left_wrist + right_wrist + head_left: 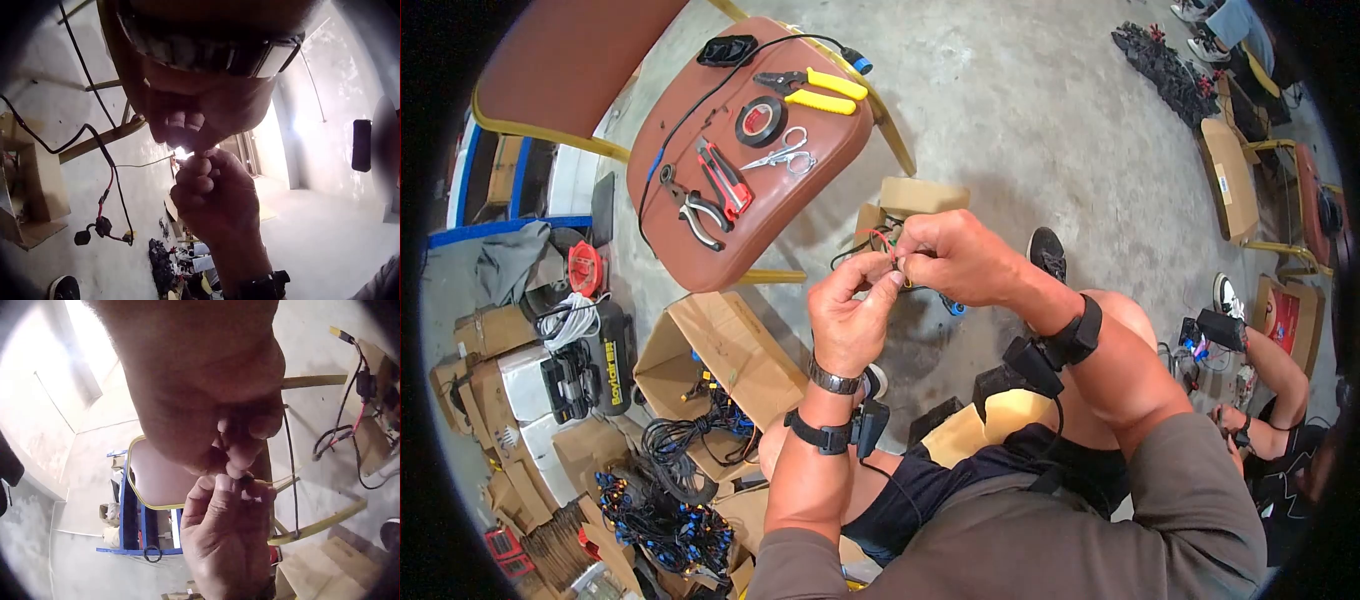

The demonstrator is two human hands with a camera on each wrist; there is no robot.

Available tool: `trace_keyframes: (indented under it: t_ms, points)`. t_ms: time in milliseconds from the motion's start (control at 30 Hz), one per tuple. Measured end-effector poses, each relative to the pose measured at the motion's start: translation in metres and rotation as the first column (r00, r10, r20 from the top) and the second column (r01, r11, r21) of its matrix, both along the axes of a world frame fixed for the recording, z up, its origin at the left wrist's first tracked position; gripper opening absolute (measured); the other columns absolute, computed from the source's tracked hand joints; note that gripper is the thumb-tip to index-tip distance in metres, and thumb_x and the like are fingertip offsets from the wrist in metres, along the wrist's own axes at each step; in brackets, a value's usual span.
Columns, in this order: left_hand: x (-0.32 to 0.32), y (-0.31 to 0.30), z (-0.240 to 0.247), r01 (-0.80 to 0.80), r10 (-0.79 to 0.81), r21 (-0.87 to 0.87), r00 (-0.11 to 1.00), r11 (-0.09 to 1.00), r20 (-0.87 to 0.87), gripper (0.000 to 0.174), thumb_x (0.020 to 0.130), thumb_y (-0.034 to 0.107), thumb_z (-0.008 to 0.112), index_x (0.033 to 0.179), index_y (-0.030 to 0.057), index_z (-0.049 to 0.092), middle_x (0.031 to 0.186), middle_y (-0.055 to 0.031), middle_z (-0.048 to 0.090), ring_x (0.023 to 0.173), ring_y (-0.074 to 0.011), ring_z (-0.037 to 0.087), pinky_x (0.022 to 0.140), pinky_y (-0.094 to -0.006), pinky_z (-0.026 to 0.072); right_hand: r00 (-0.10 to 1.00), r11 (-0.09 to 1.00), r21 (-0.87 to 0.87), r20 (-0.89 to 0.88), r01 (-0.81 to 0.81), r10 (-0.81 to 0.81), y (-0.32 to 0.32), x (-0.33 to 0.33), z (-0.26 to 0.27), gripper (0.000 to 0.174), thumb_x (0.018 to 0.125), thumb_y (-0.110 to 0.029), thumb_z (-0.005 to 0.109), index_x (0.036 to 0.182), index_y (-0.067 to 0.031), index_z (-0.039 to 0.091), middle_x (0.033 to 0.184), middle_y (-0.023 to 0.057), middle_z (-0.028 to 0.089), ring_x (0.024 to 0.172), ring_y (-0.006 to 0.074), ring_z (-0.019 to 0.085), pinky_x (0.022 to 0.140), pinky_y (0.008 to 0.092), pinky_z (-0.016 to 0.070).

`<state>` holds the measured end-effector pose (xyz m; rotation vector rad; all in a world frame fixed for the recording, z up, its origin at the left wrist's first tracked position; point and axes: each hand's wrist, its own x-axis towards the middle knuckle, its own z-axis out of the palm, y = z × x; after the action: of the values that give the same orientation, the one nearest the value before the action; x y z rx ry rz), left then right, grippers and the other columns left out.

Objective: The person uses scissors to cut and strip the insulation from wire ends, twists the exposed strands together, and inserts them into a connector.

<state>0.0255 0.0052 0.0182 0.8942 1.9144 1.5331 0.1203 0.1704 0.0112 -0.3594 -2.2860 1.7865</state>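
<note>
Both hands meet fingertip to fingertip over the floor in front of the chair. My left hand [850, 310] pinches a thin wire between thumb and forefinger, and my right hand [965, 258] pinches it close beside. Fingers hide most of the wire's end; a red wire [880, 237] shows just by them. In the left wrist view, a thin pale wire [140, 165] runs from the fingertips to a black cable [87, 128]. Below that hang a red wire [107, 190], a black connector [103, 226] and a yellow plug [129, 236].
On the brown chair [775, 215] lie yellow-handled wire strippers [825, 90], black tape [761, 121], scissors [785, 155], a red utility knife [723, 178], pliers [695, 207] and a black cable. Cardboard boxes [720, 350] with cables stand left. Another person's arm [1275, 370] is at right.
</note>
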Motion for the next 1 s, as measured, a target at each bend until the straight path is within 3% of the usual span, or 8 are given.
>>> trace_keyframes:
  t_ms: [200, 300, 400, 500, 600, 800, 900, 1000]
  points:
    - [0.002, 0.003, -0.008, -0.085, 0.074, 0.055, 0.982, 0.995, 0.171, 0.039, 0.086, -0.011, 0.061, 0.124, -0.0035, 0.060, 0.095, -0.0082, 0.070, 0.086, -0.0127, 0.066, 0.079, -0.0290, 0.0554, 0.999, 1.000, 0.010, 0.030, -0.023, 0.023, -0.001, 0.000, 0.007, 0.005, 0.083, -0.003, 0.061, 0.085, 0.0018, 0.063, 0.071, 0.0064, 0.063, 0.064, 0.0103, 0.055, 0.059, 0.0289, 0.0466]
    - [0.001, 0.005, -0.008, -0.120, 0.077, 0.120, 0.947, 0.985, 0.313, 0.041, 0.085, -0.012, 0.060, 0.125, -0.0032, 0.059, 0.093, -0.0093, 0.071, 0.082, -0.0139, 0.066, 0.075, -0.0298, 0.0561, 0.998, 0.997, -0.050, -0.004, -0.056, 0.056, 0.000, 0.000, 0.001, 0.005, 0.084, -0.002, 0.061, 0.087, 0.0015, 0.063, 0.072, 0.0048, 0.063, 0.063, 0.0106, 0.056, 0.058, 0.0280, 0.0463]
    - [-0.004, 0.005, -0.005, -0.110, 0.030, 0.142, 0.881, 0.984, 0.472, 0.043, 0.083, -0.012, 0.060, 0.125, -0.0030, 0.059, 0.090, -0.0100, 0.071, 0.077, -0.0144, 0.066, 0.070, -0.0295, 0.0556, 0.989, 0.928, -0.361, 0.073, -0.093, 0.128, 0.003, -0.001, 0.000, 0.005, 0.085, -0.002, 0.060, 0.088, 0.0009, 0.063, 0.074, 0.0030, 0.064, 0.066, 0.0090, 0.056, 0.058, 0.0263, 0.0460]
    - [-0.004, 0.007, -0.005, -0.149, 0.032, 0.185, 0.855, 0.971, 0.518, 0.044, 0.082, -0.012, 0.060, 0.125, -0.0031, 0.059, 0.086, -0.0093, 0.070, 0.072, -0.0140, 0.065, 0.066, -0.0282, 0.0543, 0.968, 0.787, -0.609, 0.127, -0.095, 0.215, 0.009, -0.002, -0.004, 0.006, 0.087, -0.002, 0.059, 0.090, 0.0006, 0.063, 0.076, 0.0027, 0.064, 0.069, 0.0074, 0.057, 0.059, 0.0249, 0.0460]
    - [-0.002, 0.008, -0.003, -0.164, 0.100, 0.116, 0.899, 0.980, 0.427, 0.044, 0.083, -0.011, 0.060, 0.126, -0.0029, 0.058, 0.084, -0.0076, 0.069, 0.071, -0.0132, 0.064, 0.066, -0.0276, 0.0540, 0.976, 0.813, -0.574, 0.109, -0.093, 0.189, 0.005, -0.004, -0.004, 0.010, 0.084, -0.005, 0.058, 0.089, 0.0029, 0.062, 0.075, 0.0037, 0.063, 0.067, 0.0079, 0.058, 0.060, 0.0253, 0.0476]
    - [-0.001, 0.009, -0.002, -0.234, 0.175, 0.111, 0.906, 0.966, 0.386, 0.044, 0.085, -0.009, 0.060, 0.128, -0.0027, 0.057, 0.085, -0.0069, 0.069, 0.071, -0.0123, 0.063, 0.065, -0.0273, 0.0538, 0.988, 0.955, -0.283, 0.093, -0.090, 0.121, -0.004, -0.002, 0.007, 0.007, 0.085, -0.004, 0.066, 0.087, 0.0008, 0.060, 0.076, 0.0021, 0.063, 0.071, 0.0080, 0.057, 0.063, 0.0259, 0.0479]
    - [0.000, 0.012, -0.001, -0.314, 0.246, 0.121, 0.887, 0.942, 0.391, 0.043, 0.084, -0.009, 0.061, 0.126, -0.0028, 0.057, 0.086, -0.0073, 0.068, 0.070, -0.0128, 0.063, 0.065, -0.0278, 0.0536, 0.997, 0.992, -0.116, 0.046, -0.056, 0.062, -0.009, -0.005, 0.005, 0.020, 0.081, -0.013, 0.074, 0.085, 0.0016, 0.061, 0.075, 0.0112, 0.066, 0.068, 0.0190, 0.064, 0.063, 0.0330, 0.0503]
    - [-0.002, 0.010, -0.008, -0.355, 0.256, 0.142, 0.850, 0.924, 0.459, 0.040, 0.084, -0.009, 0.062, 0.124, -0.0030, 0.057, 0.085, -0.0076, 0.068, 0.068, -0.0136, 0.063, 0.064, -0.0279, 0.0529, 0.999, 0.999, -0.019, 0.013, -0.038, 0.039, -0.012, -0.004, 0.000, 0.020, 0.080, -0.014, 0.074, 0.083, 0.0010, 0.061, 0.074, 0.0153, 0.066, 0.067, 0.0268, 0.065, 0.063, 0.0356, 0.0502]
